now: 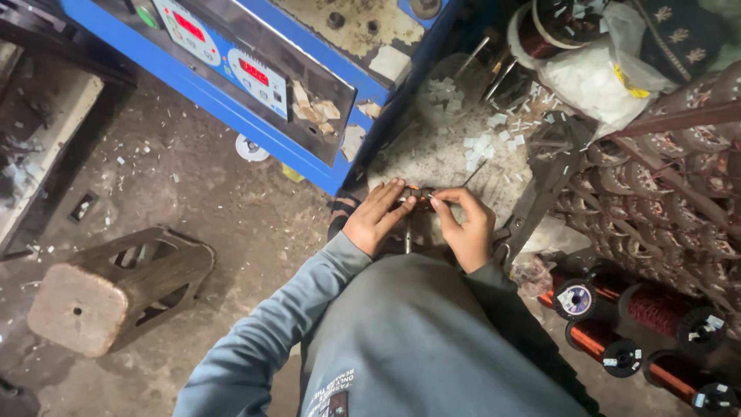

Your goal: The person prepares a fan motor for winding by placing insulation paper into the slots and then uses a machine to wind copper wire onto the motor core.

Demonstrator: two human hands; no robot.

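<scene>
— Hands first: the left hand point(376, 218) and the right hand point(465, 226) meet over a small dark part with a coppery glint point(417, 196), and both are pinching it from opposite sides, fingers curled in, thumbs on the near edge.

— Why two hands on something so small?

— My guess is that one steadies while the other works; the right hand's fingertips point(437, 202) press down on its top as if seating something in it. What exactly the part is I cannot tell, it is mostly hidden by the fingers. A thin metal stem point(407, 244) runs down from it toward the lap, so it may be propped on that.

— Where does it sit?

— Just in front of the knees, over the near edge of a low speckled table point(432, 158), held close to the body, probably so the eyes get a good look in poor light.

— And the white bits?

— Small white paper slips point(480, 144) lie scattered on that table, within easy reach of the right hand; likely kept loose there to be picked up one at a time.

— Anything else close by?

— Spools of copper wire point(617, 340) lie on the floor to the right, near the knee. A blue machine with red number displays point(255, 73) stands beyond the hands, and a tipped wooden stool point(116, 286) lies on the floor well off to the left
</scene>
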